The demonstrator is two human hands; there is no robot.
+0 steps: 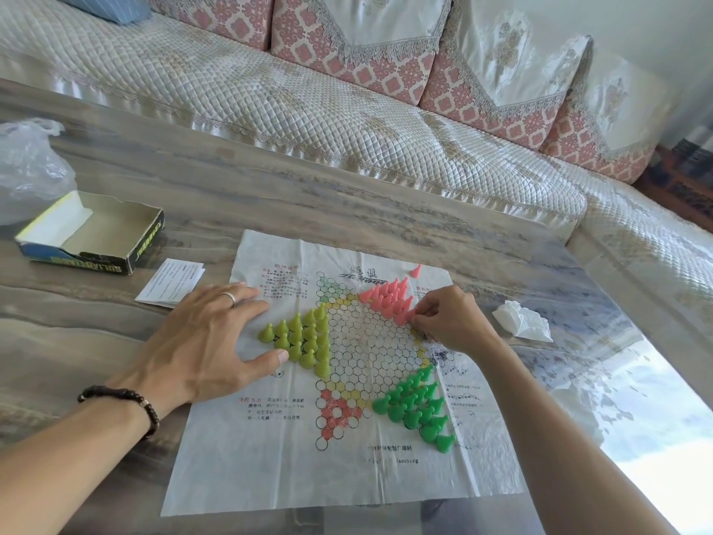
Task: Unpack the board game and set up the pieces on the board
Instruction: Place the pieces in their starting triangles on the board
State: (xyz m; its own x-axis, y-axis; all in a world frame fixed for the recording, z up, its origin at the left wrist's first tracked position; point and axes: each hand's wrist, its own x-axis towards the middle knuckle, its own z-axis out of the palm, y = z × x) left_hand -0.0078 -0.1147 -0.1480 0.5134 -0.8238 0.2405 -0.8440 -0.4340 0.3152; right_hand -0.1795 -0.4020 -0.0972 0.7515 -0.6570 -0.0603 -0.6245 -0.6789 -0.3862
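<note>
A creased paper game board [347,476] with a star of circles lies flat on the table. Several yellow-green pegs [304,337] fill its left point, several dark green pegs [418,407] its lower right point, and several pink pegs [389,295] its upper right point. One pink peg [416,270] stands apart above that group. My left hand [204,341] lies flat and spread on the board's left edge, next to the yellow-green pegs. My right hand [451,318] pinches a pink peg [405,316] at the lower edge of the pink group.
The open, empty game box [92,235] sits at the left, with a folded leaflet [171,281] beside it and a clear plastic bag [27,167] behind. A crumpled white plastic wrapper [522,320] lies right of the board. A quilted sofa [347,110] runs behind the table.
</note>
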